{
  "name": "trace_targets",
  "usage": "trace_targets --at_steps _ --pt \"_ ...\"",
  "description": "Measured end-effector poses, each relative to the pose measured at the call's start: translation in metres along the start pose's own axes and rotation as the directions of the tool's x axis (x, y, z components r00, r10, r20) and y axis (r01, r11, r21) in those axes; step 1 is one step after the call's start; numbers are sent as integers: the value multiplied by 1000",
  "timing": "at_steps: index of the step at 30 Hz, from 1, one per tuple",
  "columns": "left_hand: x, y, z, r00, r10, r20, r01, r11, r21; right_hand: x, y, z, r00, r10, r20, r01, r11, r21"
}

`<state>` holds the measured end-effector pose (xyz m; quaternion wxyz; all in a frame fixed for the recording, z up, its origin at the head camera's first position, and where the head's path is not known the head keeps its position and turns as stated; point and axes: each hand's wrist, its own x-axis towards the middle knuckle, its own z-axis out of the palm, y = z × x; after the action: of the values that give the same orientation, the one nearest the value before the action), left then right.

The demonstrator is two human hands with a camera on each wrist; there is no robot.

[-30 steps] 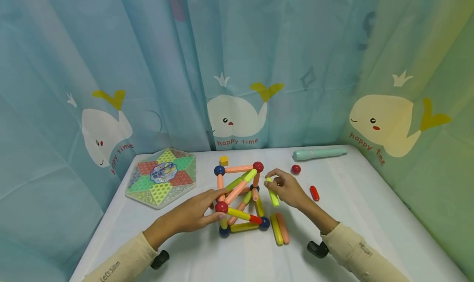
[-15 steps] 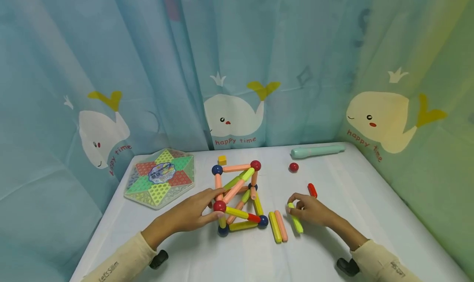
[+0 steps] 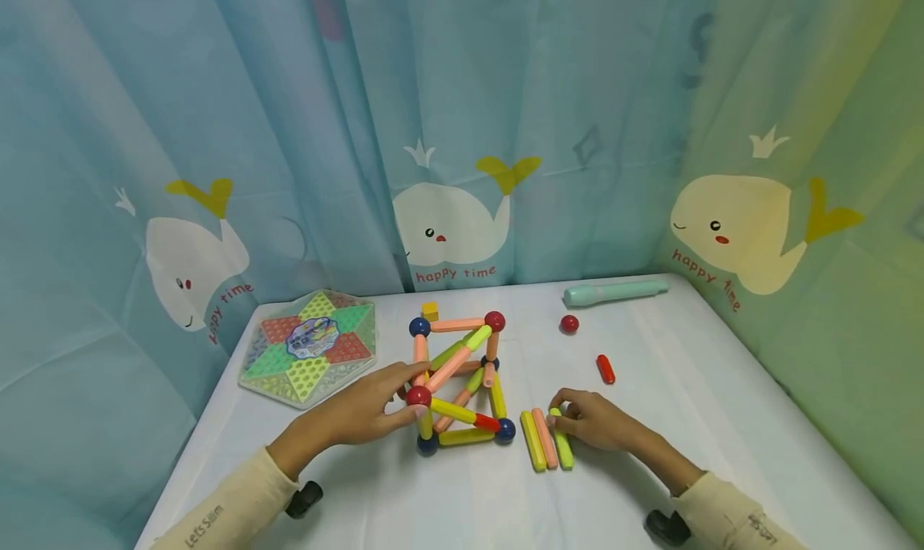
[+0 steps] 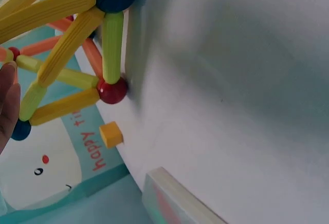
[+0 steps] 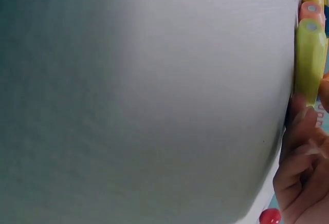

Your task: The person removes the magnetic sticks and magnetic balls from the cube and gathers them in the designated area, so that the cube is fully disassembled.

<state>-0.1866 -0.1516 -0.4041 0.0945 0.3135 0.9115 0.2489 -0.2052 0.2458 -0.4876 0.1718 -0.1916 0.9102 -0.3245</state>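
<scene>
A frame of magnetic rods [image 3: 465, 437] and balls stands mid-table, with yellow, pink, lime and red rods joined by red and blue balls. My left hand [image 3: 368, 406] grips its near upper-left corner, thumb at the red ball [image 3: 419, 396] and fingers behind it. To the right of the frame my right hand [image 3: 595, 422] pinches the upper end of a lime magnetic rod [image 3: 565, 451]. That rod lies close beside a pink rod [image 3: 545, 439] and a yellow rod [image 3: 533, 442], roughly parallel to them. In the right wrist view the lime rod [image 5: 311, 54] shows a grey end face.
A Chinese checkers box [image 3: 310, 345] lies at the back left. Behind the frame sits a yellow cube [image 3: 430, 311]. Toward the back right are a loose red ball [image 3: 569, 324], a short red rod [image 3: 605, 369] and a mint-green tube-shaped object [image 3: 613, 293]. A whale-print curtain [image 3: 462, 133] encloses the table.
My right hand has carried the lime rod from beside the frame, right and down to the table, then slightly left beside the pink rod. My left hand keeps its hold on the frame.
</scene>
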Motion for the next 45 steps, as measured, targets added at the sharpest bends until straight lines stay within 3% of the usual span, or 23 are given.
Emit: trace_targets --at_steps 11,15,28,32,37,41,45 --pt "1 -6 -7 1000 -6 27 6 1000 -6 -6 1 -12 982 -64 176 62 998 14" --pt "2 -6 -7 999 -1 32 1 1000 -24 -7 0 -13 973 -44 227 43 999 8" --pt "2 -7 -8 999 18 34 -17 999 -28 -6 -3 -18 976 -62 209 66 998 -11" --pt "1 -8 -7 999 17 30 -16 1000 -25 -1 -7 -32 981 -93 170 94 996 0" --pt "1 -9 -6 1000 12 18 -11 1000 -10 23 -22 -36 991 -129 25 128 991 43" --pt "1 -9 -6 1000 14 14 -14 1000 4 47 -39 -22 996 -56 -63 63 992 106" --pt "3 -8 -6 1000 12 22 -12 1000 1 66 -52 -4 992 77 -98 -61 987 151"
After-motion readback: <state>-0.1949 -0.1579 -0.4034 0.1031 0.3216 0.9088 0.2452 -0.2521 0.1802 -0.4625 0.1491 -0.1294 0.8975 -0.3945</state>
